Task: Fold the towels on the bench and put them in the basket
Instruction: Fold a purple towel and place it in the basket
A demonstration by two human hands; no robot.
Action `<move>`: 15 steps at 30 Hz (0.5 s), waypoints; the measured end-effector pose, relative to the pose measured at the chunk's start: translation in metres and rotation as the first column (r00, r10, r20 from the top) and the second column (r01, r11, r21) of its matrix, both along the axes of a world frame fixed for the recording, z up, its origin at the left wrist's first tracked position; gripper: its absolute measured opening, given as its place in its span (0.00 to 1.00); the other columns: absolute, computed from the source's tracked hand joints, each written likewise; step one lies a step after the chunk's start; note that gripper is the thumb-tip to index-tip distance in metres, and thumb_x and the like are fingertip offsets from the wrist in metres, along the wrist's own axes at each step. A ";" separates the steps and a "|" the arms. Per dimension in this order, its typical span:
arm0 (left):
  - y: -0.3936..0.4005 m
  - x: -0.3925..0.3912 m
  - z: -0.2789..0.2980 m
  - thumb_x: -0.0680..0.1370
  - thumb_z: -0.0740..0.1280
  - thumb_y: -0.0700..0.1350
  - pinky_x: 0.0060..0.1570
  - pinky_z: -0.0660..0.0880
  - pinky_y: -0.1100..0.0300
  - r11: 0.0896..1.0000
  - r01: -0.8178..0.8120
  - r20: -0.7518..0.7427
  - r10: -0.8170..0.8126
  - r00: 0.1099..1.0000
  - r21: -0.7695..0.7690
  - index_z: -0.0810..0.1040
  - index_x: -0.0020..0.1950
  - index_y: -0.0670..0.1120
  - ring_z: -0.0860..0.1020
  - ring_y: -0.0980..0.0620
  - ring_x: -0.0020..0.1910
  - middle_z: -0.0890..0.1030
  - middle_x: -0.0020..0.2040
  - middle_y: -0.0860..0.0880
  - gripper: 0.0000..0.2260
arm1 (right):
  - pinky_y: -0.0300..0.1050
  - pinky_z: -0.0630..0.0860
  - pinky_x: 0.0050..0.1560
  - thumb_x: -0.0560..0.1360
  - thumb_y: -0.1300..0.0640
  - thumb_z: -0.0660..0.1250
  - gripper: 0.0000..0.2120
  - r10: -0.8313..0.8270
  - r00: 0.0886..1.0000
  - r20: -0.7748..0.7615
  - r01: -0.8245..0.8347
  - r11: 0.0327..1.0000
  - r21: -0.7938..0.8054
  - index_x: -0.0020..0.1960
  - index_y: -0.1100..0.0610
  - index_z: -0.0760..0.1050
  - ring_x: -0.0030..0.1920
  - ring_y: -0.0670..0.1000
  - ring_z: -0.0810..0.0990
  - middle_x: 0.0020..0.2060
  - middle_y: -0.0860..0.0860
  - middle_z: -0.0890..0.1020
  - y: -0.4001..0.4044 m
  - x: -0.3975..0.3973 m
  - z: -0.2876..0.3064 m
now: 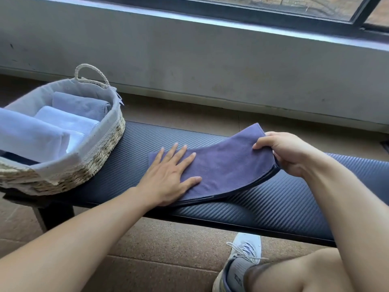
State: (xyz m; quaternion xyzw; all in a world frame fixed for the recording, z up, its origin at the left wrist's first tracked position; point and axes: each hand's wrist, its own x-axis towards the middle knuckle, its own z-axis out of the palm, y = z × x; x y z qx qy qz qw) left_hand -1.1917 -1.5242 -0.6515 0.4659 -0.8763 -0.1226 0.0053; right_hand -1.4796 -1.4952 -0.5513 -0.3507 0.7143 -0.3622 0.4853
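A purple-blue towel (223, 165) lies folded on the dark padded bench (273, 203). My left hand (168, 178) presses flat on the towel's left part, fingers spread and straight. My right hand (288, 152) grips the towel's right end and holds it lifted off the bench, thumb on top and fingers curled under. A woven basket (101, 157) with a white cloth liner stands on the bench's left end. Inside it lie folded towels: a grey-blue one (82, 105) at the back and white ones (63, 121) in front.
Behind the bench runs a grey concrete wall (189, 55) under a window frame. The floor (168, 245) is brown cork tile. My knee and a light sneaker (242, 262) are at the lower right, close to the bench's front edge.
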 end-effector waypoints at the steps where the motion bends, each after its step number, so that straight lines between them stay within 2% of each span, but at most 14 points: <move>1: -0.001 0.002 0.001 0.76 0.43 0.73 0.80 0.37 0.48 1.000 -0.013 -0.032 0.013 0.999 0.018 0.48 0.83 0.57 0.37 0.53 0.81 0.44 0.84 0.53 0.38 | 0.53 0.72 0.49 0.69 0.65 0.71 0.07 0.011 1.000 -0.014 -0.012 1.000 -0.017 0.43 0.55 0.82 0.45 0.56 0.80 0.43 0.56 0.83 -0.002 0.006 0.002; 3: -0.003 0.005 0.004 0.80 0.51 0.68 0.80 0.38 0.50 0.997 -0.044 -0.152 0.052 0.987 0.058 0.55 0.82 0.54 0.40 0.53 0.82 0.49 0.84 0.52 0.34 | 0.52 0.71 0.46 0.69 0.64 0.71 0.07 0.040 0.998 -0.051 -0.043 0.997 -0.057 0.45 0.56 0.82 0.43 0.55 0.80 0.42 0.56 0.84 -0.006 0.021 0.009; 5: -0.005 0.009 0.011 0.82 0.62 0.57 0.80 0.46 0.53 0.993 -0.109 -0.360 0.121 0.925 0.054 0.66 0.78 0.51 0.50 0.51 0.82 0.61 0.81 0.50 0.25 | 0.49 0.71 0.41 0.69 0.64 0.71 0.09 0.067 0.994 -0.085 -0.074 0.993 -0.089 0.48 0.56 0.81 0.40 0.55 0.79 0.41 0.56 0.83 -0.009 0.040 0.014; 6: -0.006 0.012 0.018 0.82 0.66 0.52 0.78 0.54 0.55 0.985 -0.173 -0.461 0.166 0.872 0.026 0.73 0.73 0.50 0.60 0.49 0.79 0.69 0.77 0.50 0.20 | 0.46 0.70 0.38 0.70 0.64 0.71 0.09 0.074 0.992 -0.103 -0.085 0.991 -0.106 0.48 0.56 0.80 0.38 0.54 0.78 0.40 0.56 0.82 -0.011 0.049 0.016; 8: -0.008 0.020 0.028 0.80 0.68 0.46 0.64 0.70 0.57 0.936 -0.349 -0.590 0.310 0.746 0.051 0.81 0.61 0.50 0.76 0.51 0.63 0.82 0.61 0.52 0.10 | 0.37 0.69 0.29 0.70 0.65 0.69 0.08 0.083 0.987 -0.141 -0.101 0.987 -0.127 0.47 0.55 0.78 0.33 0.51 0.76 0.38 0.54 0.80 -0.014 0.070 0.018; 10: -0.014 0.027 0.035 0.79 0.68 0.46 0.50 0.77 0.57 0.849 -0.458 -0.620 0.513 0.594 0.264 0.83 0.52 0.51 0.82 0.52 0.47 0.85 0.47 0.53 0.05 | 0.36 0.66 0.26 0.70 0.64 0.70 0.08 0.110 0.975 -0.191 -0.136 0.982 -0.128 0.47 0.55 0.77 0.32 0.51 0.74 0.36 0.53 0.78 -0.016 0.091 0.017; 11: -0.018 0.032 0.036 0.79 0.68 0.45 0.45 0.79 0.56 0.795 -0.453 -0.614 0.603 0.510 0.404 0.83 0.49 0.50 0.83 0.51 0.42 0.86 0.45 0.51 0.04 | 0.38 0.66 0.28 0.70 0.64 0.70 0.09 0.123 0.971 -0.205 -0.149 0.982 -0.119 0.49 0.55 0.77 0.32 0.52 0.73 0.36 0.53 0.77 -0.016 0.103 0.015; 13: -0.024 0.041 0.037 0.80 0.67 0.41 0.36 0.79 0.57 0.675 -0.385 -0.561 0.738 0.376 0.630 0.81 0.48 0.47 0.82 0.49 0.36 0.86 0.45 0.44 0.03 | 0.41 0.66 0.28 0.71 0.62 0.70 0.12 0.158 0.963 -0.218 -0.184 0.978 -0.101 0.54 0.56 0.75 0.33 0.52 0.72 0.36 0.53 0.76 -0.017 0.125 0.010; 15: -0.029 0.052 0.039 0.81 0.66 0.40 0.33 0.79 0.58 0.628 -0.349 -0.534 0.777 0.333 0.696 0.79 0.48 0.44 0.81 0.49 0.33 0.84 0.45 0.42 0.03 | 0.41 0.68 0.28 0.71 0.60 0.71 0.13 0.204 0.946 -0.251 -0.231 0.970 -0.082 0.54 0.53 0.74 0.32 0.53 0.72 0.37 0.52 0.77 -0.018 0.144 0.003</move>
